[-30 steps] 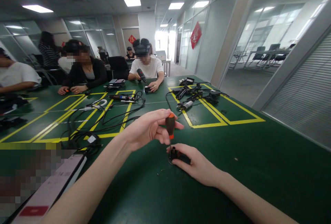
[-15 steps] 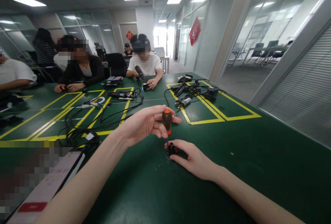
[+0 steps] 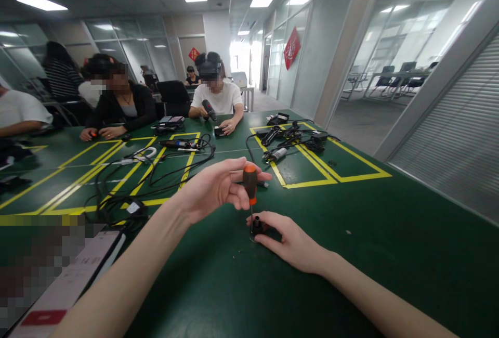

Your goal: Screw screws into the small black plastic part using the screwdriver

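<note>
My left hand (image 3: 212, 187) pinches the orange and black handle of a small screwdriver (image 3: 250, 184), held upright with its thin shaft pointing down. The tip meets a small black part (image 3: 258, 224) that rests on the green table (image 3: 390, 244). My right hand (image 3: 290, 242) lies on the table with its fingers closed round that black part, pressing it down. Most of the part is hidden under those fingers.
Black cables (image 3: 156, 171) and tools lie inside yellow taped rectangles to the left. More black devices (image 3: 288, 138) sit in a taped box beyond my hands. A white card (image 3: 66, 286) lies at lower left. Other people sit across the table, one holding an electric screwdriver (image 3: 208, 109).
The view has shifted slightly, so my hands and the screwdriver sit a little lower left in the picture. The grip on the screwdriver and on the black part is unchanged.
</note>
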Available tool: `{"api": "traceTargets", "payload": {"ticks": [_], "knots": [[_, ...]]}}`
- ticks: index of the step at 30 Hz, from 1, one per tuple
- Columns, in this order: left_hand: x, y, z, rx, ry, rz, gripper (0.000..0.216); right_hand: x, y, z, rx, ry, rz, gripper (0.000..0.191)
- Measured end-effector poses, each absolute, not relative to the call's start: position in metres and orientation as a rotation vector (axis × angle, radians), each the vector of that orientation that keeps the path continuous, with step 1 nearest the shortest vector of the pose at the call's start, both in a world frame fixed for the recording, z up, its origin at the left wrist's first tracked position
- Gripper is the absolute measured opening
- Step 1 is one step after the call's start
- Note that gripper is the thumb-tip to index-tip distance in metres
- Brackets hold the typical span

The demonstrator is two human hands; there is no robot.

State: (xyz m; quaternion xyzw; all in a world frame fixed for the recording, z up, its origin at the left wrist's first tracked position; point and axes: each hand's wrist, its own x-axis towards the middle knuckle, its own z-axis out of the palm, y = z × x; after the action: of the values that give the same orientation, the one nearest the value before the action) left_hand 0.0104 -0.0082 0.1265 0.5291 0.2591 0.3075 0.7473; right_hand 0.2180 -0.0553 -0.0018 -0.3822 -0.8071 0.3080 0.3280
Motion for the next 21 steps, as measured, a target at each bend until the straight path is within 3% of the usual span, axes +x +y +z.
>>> {"api": "traceTargets", "payload": {"ticks": [4, 8, 21], "knots": [[0.0115, -0.0094, 0.1276, 1.156, 0.595, 0.731, 0.023, 0.218, -0.0554, -0.0009, -1.005, -2.121, 0.798, 0.03], [0.0105, -0.0108, 0.1283, 1.194, 0.641, 0.759, 0.039, 0.2187, -0.0554, -0.001, -1.006, -2.131, 0.8, 0.029], [0.0097, -0.01, 0.1304, 1.231, 0.618, 0.719, 0.029, 0.2192, -0.0555, -0.0024, -1.013, -2.118, 0.815, 0.03]]}}
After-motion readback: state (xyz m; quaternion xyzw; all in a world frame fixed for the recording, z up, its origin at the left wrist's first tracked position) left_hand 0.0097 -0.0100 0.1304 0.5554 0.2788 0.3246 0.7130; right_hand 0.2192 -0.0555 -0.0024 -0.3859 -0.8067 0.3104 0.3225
